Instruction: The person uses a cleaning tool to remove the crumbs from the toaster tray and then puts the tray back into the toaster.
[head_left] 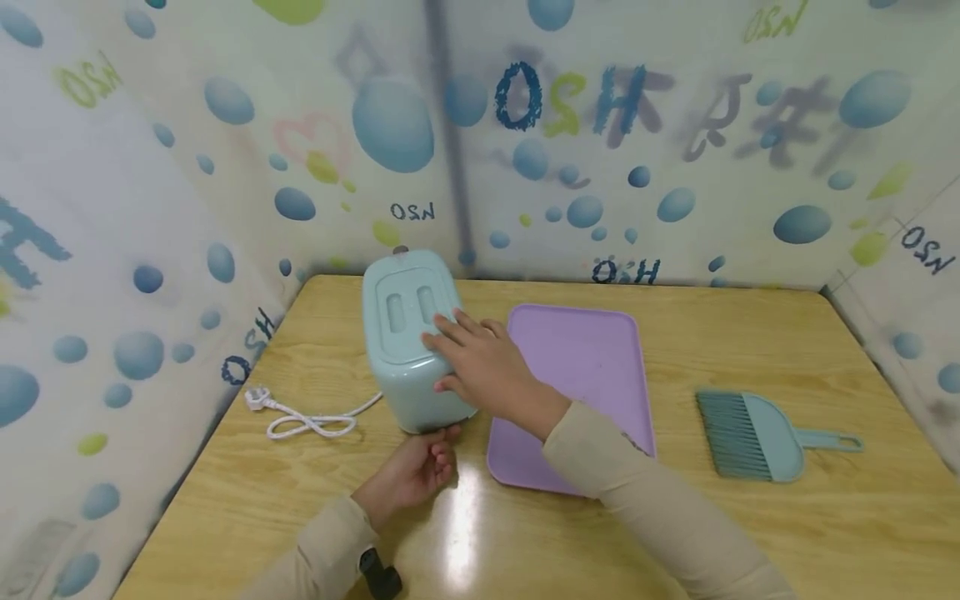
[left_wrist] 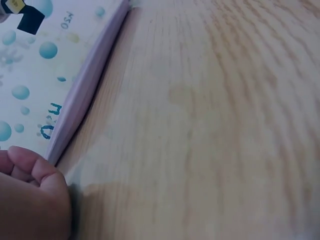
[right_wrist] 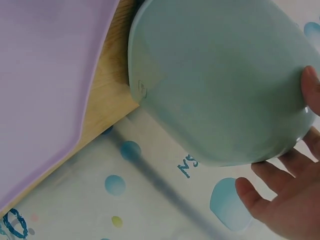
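A light blue toaster (head_left: pixel 416 392) stands left of centre, a lid with two long hollows on its top. My right hand (head_left: pixel 487 362) rests on the lid's near right corner, fingers spread over the top and thumb against the side. In the right wrist view the same hand (right_wrist: pixel 287 195) lies along the edge of the smooth toaster wall (right_wrist: pixel 220 85). My left hand (head_left: pixel 416 471) is low at the toaster's near bottom edge, its visible fingers curled. I cannot tell whether it grips that edge. The left wrist view shows only part of this hand (left_wrist: pixel 35 195).
A purple tray (head_left: pixel 592 350) lies right of the toaster, partly under the right forearm. The toaster's white cord (head_left: pixel 311 427) and plug lie looped at left. A blue-green hand brush (head_left: pixel 772 437) lies at far right. Patterned walls (head_left: pixel 480 192) enclose the wooden table (head_left: pixel 742 333).
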